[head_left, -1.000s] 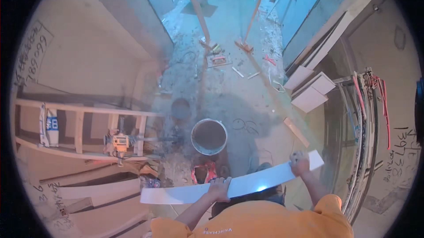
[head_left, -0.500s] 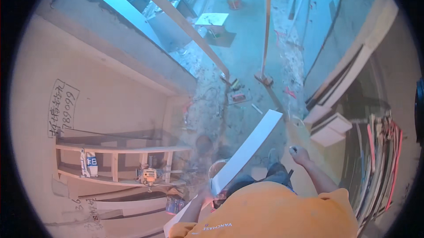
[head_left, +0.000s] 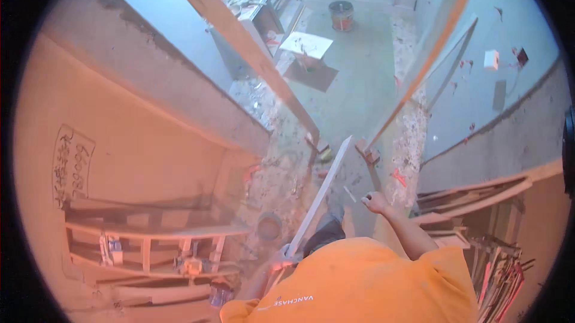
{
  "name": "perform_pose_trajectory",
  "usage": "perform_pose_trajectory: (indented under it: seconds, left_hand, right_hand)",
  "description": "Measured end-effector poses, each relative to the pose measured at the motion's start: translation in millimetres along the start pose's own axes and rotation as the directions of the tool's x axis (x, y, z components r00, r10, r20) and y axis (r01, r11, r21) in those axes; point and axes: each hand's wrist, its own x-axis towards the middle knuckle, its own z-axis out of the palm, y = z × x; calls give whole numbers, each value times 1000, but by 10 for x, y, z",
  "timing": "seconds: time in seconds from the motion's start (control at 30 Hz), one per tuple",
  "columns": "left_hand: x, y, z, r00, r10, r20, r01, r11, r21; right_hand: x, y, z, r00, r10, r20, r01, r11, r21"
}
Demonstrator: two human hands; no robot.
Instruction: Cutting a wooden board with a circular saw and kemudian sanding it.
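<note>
A long, narrow white board [head_left: 320, 194] slants forward and upward from my left side, with its narrow edge toward the view. My left hand [head_left: 285, 258] is closed around its near part; the fingers are blurred. My right hand [head_left: 375, 202] is away from the board, out in front to the right. Its fingers are curled together, and whatever they may hold is hidden. Below the right hand's far side, a small pale stick [head_left: 350, 193] lies on the floor.
Two wooden posts [head_left: 251, 59] [head_left: 419, 77] frame an opening ahead. Beyond are a low white-topped table [head_left: 306, 44] and a bucket [head_left: 341, 16]. Another bucket [head_left: 269, 226] stands at left, beside a wooden frame [head_left: 147, 255]. Wood strips [head_left: 500, 275] lean at right.
The view has shifted forward and to the right. The board has turned from its broad face to its edge, still in my left hand. My right hand appears closer to the middle, still curled.
</note>
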Motion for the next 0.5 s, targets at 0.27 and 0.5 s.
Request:
perform_pose_trajectory:
  seconds: [0.27, 0.5]
  left_hand:
    - [1694, 866, -990, 984, 167, -68, -162, 984, 75]
    - [2224, 2608, -2035, 993, 15, -117, -19, 999, -35]
  right_hand:
    - [2282, -518, -1392, 999, -50, 5, 50, 987, -153]
    - [4392, -340, -2441, 980, 176, -95, -193, 954, -231]
